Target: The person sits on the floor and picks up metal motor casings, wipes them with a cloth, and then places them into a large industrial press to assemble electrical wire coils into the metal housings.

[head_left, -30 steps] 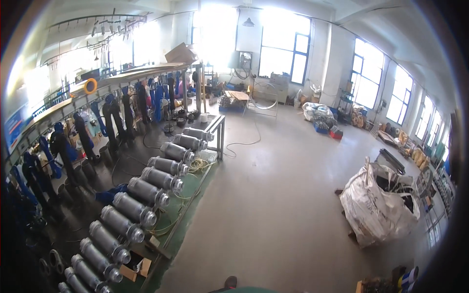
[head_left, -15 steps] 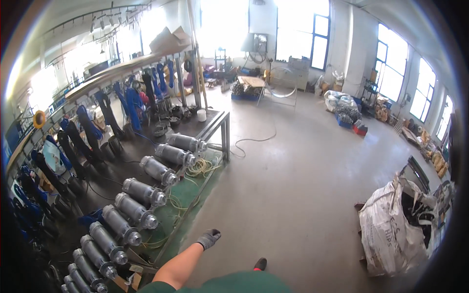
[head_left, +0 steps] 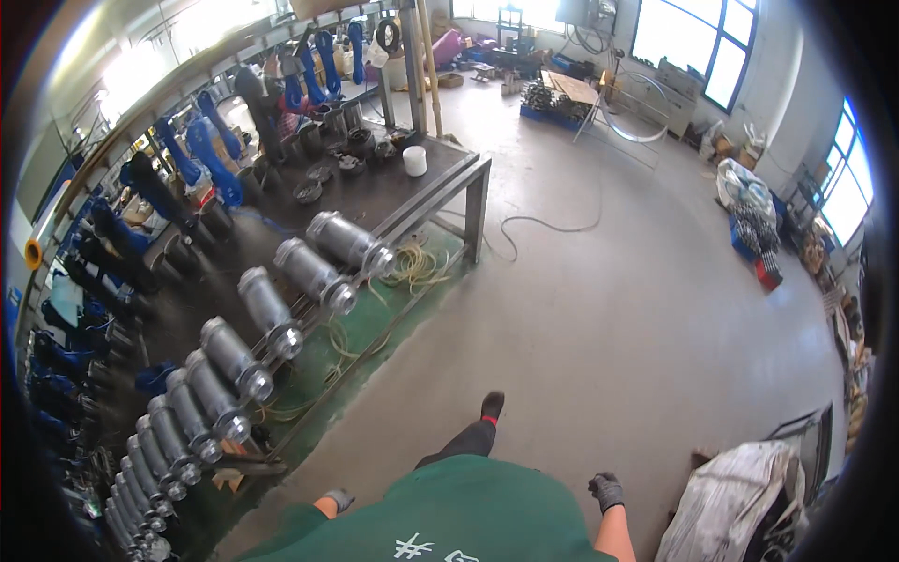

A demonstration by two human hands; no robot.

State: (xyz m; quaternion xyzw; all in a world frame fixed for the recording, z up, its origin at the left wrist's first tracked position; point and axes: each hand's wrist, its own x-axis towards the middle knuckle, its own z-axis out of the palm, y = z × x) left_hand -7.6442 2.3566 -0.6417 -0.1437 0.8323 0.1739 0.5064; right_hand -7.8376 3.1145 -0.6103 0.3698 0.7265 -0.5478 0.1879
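My left hand [head_left: 340,500], in a grey glove, hangs low beside my green shirt; its fingers are too small and hidden to read. On the other side my right hand [head_left: 607,489], gloved in grey with darker fingertips, is loosely curled with nothing seen in it. Neither hand touches anything. A row of grey metal cylinders [head_left: 270,314] with clear-looking end fittings lies along the edge of a dark workbench [head_left: 272,220] to my left. Nearest my right hand is a large white woven sack [head_left: 726,506].
Blue and black straps [head_left: 215,159] hang from a rail above the bench. A white tub [head_left: 415,161] stands near its far corner. Coiled yellow hose [head_left: 412,267] lies under the bench, and a dark cable [head_left: 552,221] crosses the floor. Filled sacks and crates [head_left: 749,211] line the right wall.
The view has tipped down and moved forward, bringing the bench's far corner closer. My left hand has swung back toward my body, and my right hand has come into view. One leg is now stepping forward.
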